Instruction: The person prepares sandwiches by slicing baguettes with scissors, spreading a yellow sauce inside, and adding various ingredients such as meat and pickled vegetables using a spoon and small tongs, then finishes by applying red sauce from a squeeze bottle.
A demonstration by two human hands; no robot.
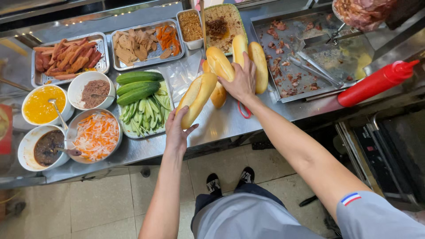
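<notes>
My left hand (178, 128) grips the near end of a long golden bread roll (198, 96) and holds it tilted over the steel counter (223, 124). My right hand (242, 80) rests on a pile of bread rolls: one roll (219, 63) lies under its fingers, a second roll (258, 65) sits to its right, and a third roll (239, 48) pokes out behind. A further roll (218, 95) lies partly hidden below the palm.
A tray of whole and sliced cucumbers (143, 102), bowls of pickled carrot (96, 135), yellow sauce (43, 105), dark sauce (47, 147) and minced meat (94, 92) stand to the left. Sausage tray (67, 57) and sliced-meat tray (146, 43) sit behind. A red squeeze bottle (376, 83) and a tray with tongs (315, 68) are at right.
</notes>
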